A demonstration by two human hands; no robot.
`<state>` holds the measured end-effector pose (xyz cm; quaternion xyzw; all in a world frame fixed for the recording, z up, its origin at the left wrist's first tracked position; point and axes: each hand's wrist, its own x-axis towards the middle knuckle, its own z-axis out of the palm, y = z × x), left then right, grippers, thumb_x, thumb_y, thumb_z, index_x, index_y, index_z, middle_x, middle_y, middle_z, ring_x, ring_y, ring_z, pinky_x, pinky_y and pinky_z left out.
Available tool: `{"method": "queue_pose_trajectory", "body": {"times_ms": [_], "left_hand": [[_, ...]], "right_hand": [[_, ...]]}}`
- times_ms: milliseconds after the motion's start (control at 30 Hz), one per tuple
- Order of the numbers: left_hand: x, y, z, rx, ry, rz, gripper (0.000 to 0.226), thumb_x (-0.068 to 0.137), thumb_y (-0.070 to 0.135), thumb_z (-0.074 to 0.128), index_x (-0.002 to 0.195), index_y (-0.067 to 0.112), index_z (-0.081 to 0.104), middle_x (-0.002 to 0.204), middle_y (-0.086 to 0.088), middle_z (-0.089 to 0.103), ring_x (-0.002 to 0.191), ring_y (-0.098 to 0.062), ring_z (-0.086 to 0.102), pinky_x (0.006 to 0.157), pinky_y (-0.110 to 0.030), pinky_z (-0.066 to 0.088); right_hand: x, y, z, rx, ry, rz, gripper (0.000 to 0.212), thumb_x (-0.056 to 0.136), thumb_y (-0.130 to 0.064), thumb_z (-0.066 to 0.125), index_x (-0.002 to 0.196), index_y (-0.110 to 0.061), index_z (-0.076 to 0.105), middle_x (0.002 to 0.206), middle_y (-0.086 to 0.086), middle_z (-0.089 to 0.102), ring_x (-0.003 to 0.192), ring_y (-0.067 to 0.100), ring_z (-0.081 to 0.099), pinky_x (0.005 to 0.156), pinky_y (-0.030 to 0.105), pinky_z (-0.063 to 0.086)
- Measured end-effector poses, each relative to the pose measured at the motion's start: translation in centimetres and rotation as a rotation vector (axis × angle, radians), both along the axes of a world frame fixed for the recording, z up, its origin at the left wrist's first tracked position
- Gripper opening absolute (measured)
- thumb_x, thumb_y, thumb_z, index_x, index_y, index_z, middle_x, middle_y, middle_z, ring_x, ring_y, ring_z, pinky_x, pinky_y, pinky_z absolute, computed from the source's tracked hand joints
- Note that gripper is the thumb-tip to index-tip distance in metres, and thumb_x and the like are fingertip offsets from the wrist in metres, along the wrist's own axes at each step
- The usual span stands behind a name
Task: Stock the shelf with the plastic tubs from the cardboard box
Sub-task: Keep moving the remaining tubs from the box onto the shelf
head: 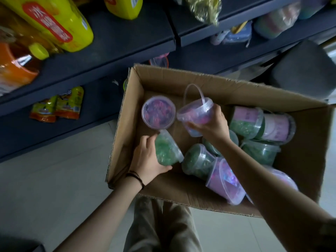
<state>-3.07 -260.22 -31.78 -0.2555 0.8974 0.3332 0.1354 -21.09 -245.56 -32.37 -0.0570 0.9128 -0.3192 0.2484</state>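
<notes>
An open cardboard box sits on the floor below me, holding several clear plastic tubs of green and purple filling. My left hand grips a green tub lying on its side near the box's left wall. My right hand holds a purple tub tilted above the box, its thin handle standing up. Another purple tub stands upright with its lid facing me. More green tubs and purple tubs lie jumbled at the right.
Dark shelves run across the top and left, carrying yellow bottles, an orange bottle and snack packets. Further tubs stand on the upper right shelf. A dark bin stands beyond the box. Pale tiled floor lies to the left.
</notes>
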Motion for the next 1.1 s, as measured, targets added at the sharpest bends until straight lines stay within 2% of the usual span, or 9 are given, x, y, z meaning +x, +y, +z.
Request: {"method": "queue_pose_trajectory", "body": {"times_ms": [100,167,267,367,433,633,767,1000,1100], "left_hand": [[0.1,0.7,3.9,0.213,0.132,0.238,0.099,0.043,0.015,0.096,0.125,0.001,0.043,0.121,-0.007,0.037,0.107,-0.007,0.039,0.095,-0.03,0.044],[-0.5,0.8,7.3,0.351,0.227,0.364,0.093,0.046,0.006,0.094,0.122,0.005,0.04,0.12,-0.004,0.043,0.109,0.0,0.046,0.096,-0.033,0.047],[-1.9,0.2,13.4,0.302,0.32,0.446,0.097,0.047,0.024,0.095,0.125,0.004,0.042,0.125,-0.013,0.048,0.116,-0.019,0.051,0.095,-0.041,0.049],[-3.4,-0.5,20.9,0.225,0.496,0.496,0.101,0.045,0.048,0.086,0.126,0.002,0.046,0.122,-0.012,0.046,0.115,-0.021,0.049,0.092,-0.034,0.048],[-3.9,-1.0,25.9,0.239,0.617,0.527,0.1,0.047,0.054,0.084,0.124,0.002,0.048,0.12,-0.012,0.05,0.116,-0.027,0.05,0.092,-0.04,0.049],[-2.4,-3.1,39.7,0.394,0.898,0.641,0.089,0.054,0.04,0.088,0.124,0.001,0.051,0.121,-0.021,0.056,0.113,-0.033,0.058,0.087,-0.052,0.052],[-0.7,-5.3,47.4,0.372,1.07,0.595,0.071,0.061,0.031,0.085,0.117,0.0,0.055,0.114,-0.019,0.062,0.107,-0.031,0.063,0.081,-0.054,0.054],[5.8,-11.0,55.5,0.299,1.253,0.66,0.078,0.059,0.036,0.086,0.125,0.01,0.051,0.121,-0.009,0.062,0.111,-0.022,0.062,0.087,-0.045,0.055],[10.2,-14.0,57.4,0.297,1.296,0.682,0.09,0.056,0.037,0.086,0.131,0.014,0.044,0.124,0.002,0.061,0.112,-0.012,0.062,0.083,-0.027,0.055]], "right_hand": [[0.4,0.2,4.5,-0.114,0.015,-0.079,0.092,0.052,-0.055,0.086,0.126,-0.023,0.043,0.114,-0.009,0.051,0.11,0.016,0.052,0.085,0.031,0.047],[0.4,0.1,8.1,-0.182,0.02,-0.112,0.087,0.05,-0.057,0.085,0.121,-0.032,0.042,0.111,-0.013,0.052,0.106,0.012,0.054,0.083,0.028,0.047],[0.1,-0.9,14.7,-0.295,0.059,-0.14,0.078,0.048,-0.061,0.082,0.111,-0.039,0.042,0.104,-0.02,0.054,0.1,0.007,0.057,0.082,0.026,0.049],[-0.6,-2.1,22.1,-0.37,0.152,-0.134,0.074,0.052,-0.06,0.082,0.11,-0.029,0.048,0.106,-0.011,0.057,0.099,0.012,0.059,0.081,0.033,0.052],[-0.7,-2.9,27.4,-0.459,0.175,-0.171,0.074,0.052,-0.061,0.082,0.111,-0.029,0.049,0.109,-0.008,0.059,0.098,0.011,0.061,0.081,0.034,0.055],[0.8,-5.4,42.1,-0.709,0.223,-0.109,0.077,0.054,-0.057,0.083,0.112,-0.02,0.049,0.11,0.001,0.06,0.1,0.018,0.063,0.081,0.046,0.056],[2.9,-8.5,49.6,-0.861,0.238,-0.017,0.076,0.057,-0.054,0.083,0.117,-0.024,0.048,0.11,-0.003,0.062,0.098,0.011,0.066,0.074,0.032,0.059],[8.4,-15.6,58.0,-0.948,0.306,0.097,0.078,0.051,-0.062,0.08,0.116,-0.029,0.051,0.105,-0.013,0.064,0.093,0.005,0.065,0.074,0.025,0.056],[12.3,-19.1,60.2,-1.005,0.286,0.162,0.076,0.053,-0.06,0.081,0.117,-0.033,0.051,0.107,-0.015,0.064,0.095,0.001,0.065,0.078,0.028,0.057]]}}
